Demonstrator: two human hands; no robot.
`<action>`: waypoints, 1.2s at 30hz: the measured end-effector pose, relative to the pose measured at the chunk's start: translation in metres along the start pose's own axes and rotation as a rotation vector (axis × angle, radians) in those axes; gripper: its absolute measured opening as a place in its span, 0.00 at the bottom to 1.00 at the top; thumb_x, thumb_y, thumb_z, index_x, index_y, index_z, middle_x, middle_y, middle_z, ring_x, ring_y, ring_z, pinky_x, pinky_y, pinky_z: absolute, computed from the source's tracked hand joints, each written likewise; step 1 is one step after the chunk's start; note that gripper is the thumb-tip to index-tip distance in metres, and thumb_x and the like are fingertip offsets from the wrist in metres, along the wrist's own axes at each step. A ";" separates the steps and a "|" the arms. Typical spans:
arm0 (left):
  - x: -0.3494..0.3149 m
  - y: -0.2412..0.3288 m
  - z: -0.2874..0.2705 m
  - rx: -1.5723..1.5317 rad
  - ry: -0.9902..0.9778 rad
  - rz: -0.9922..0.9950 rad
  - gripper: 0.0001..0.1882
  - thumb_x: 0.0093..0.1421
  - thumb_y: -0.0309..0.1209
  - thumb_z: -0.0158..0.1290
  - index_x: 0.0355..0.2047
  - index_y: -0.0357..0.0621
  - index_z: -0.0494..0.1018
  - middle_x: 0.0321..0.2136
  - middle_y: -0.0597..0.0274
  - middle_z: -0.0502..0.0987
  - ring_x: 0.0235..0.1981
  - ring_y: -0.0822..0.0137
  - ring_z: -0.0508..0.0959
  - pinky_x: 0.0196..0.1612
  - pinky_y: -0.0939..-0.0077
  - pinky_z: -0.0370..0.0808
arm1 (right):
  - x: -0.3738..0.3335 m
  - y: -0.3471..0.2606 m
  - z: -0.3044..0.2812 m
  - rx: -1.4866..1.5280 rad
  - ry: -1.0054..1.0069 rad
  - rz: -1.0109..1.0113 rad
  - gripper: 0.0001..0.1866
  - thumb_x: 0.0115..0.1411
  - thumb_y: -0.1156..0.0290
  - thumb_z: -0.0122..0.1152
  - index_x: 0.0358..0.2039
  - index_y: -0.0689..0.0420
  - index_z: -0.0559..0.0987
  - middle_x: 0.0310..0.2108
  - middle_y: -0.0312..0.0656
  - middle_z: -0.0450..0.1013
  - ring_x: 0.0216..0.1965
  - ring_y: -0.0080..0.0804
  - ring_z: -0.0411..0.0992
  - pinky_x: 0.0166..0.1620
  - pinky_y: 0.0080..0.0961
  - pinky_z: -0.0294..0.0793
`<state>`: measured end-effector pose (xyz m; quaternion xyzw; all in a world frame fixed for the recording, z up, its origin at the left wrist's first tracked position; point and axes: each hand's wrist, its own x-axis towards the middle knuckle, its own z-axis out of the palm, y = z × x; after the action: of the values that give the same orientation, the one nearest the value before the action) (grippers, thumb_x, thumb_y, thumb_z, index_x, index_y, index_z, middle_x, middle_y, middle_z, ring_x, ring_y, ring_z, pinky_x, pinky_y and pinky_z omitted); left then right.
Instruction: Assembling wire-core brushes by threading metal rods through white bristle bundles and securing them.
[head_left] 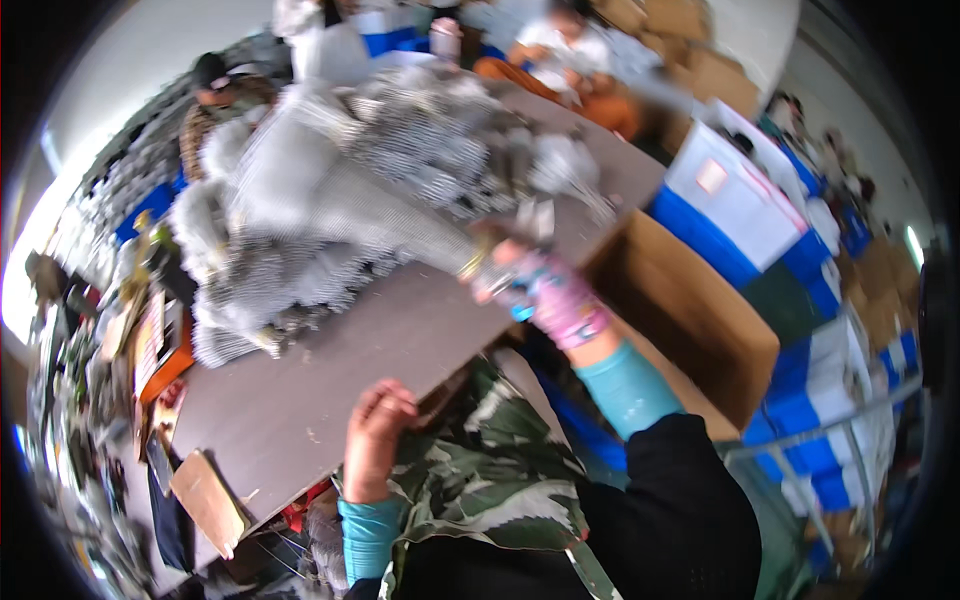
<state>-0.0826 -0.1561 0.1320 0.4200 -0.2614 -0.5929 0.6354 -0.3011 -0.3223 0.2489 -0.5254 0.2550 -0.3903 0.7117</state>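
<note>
My right hand [545, 295], in a pink and blue patterned covering, is closed on the narrow gathered end of a long bundle of grey-white ribbed knit fabric [350, 205]. The bundle stretches up and left from my hand over a big heap of similar grey knit pieces [420, 140] on the brown table [340, 350]. Motion smears my right fingers and the fabric end. Over the near table edge, my left hand [375, 430] is raised with loosely bent fingers and nothing visible in it.
An open cardboard box [690, 320] stands against the table's right side. White and blue sacks [735, 200] and a metal rail [830, 425] lie beyond it. At the left edge are an orange box [165, 350] and a tan board [208, 500]. Other people sit across the table.
</note>
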 end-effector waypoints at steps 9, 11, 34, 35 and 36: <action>-0.022 -0.007 0.004 -0.600 0.026 0.167 0.26 0.56 0.39 0.55 0.52 0.41 0.63 0.48 0.57 0.69 0.52 0.60 0.66 0.59 0.54 0.58 | -0.072 0.144 0.018 -0.138 -0.319 0.000 0.20 0.59 0.73 0.55 0.52 0.61 0.68 0.45 0.38 0.70 0.45 0.20 0.66 0.49 0.22 0.68; -0.025 -0.024 -0.012 -0.608 0.342 0.179 0.24 0.54 0.40 0.58 0.48 0.42 0.66 0.45 0.59 0.71 0.50 0.62 0.68 0.56 0.56 0.62 | -0.075 0.160 0.018 -0.082 -0.351 0.099 0.19 0.59 0.75 0.55 0.51 0.62 0.68 0.47 0.37 0.70 0.48 0.20 0.64 0.53 0.21 0.64; 0.000 -0.082 0.012 0.316 0.478 0.138 0.17 0.50 0.22 0.56 0.41 0.32 0.70 0.37 0.57 0.74 0.38 0.66 0.72 0.47 0.72 0.67 | -0.055 0.128 -0.136 -0.135 0.285 0.115 0.06 0.58 0.71 0.56 0.34 0.58 0.76 0.26 0.33 0.73 0.25 0.18 0.69 0.31 0.16 0.70; 0.002 -0.082 0.014 0.357 0.472 0.125 0.17 0.50 0.22 0.56 0.41 0.32 0.70 0.37 0.57 0.74 0.38 0.66 0.72 0.47 0.72 0.67 | -0.052 0.111 -0.153 -0.137 0.343 0.090 0.06 0.58 0.71 0.55 0.33 0.59 0.76 0.26 0.33 0.73 0.25 0.18 0.69 0.31 0.17 0.71; 0.002 -0.080 0.019 0.357 0.497 0.095 0.18 0.48 0.21 0.57 0.41 0.33 0.70 0.37 0.57 0.74 0.38 0.65 0.72 0.47 0.72 0.67 | -0.044 0.098 -0.169 -0.278 0.376 -0.023 0.05 0.57 0.72 0.55 0.33 0.59 0.76 0.27 0.32 0.73 0.26 0.18 0.69 0.31 0.17 0.71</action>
<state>-0.1410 -0.1583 0.0744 0.6443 -0.2174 -0.3865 0.6230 -0.4291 -0.3648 0.1006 -0.5394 0.4283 -0.4506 0.5680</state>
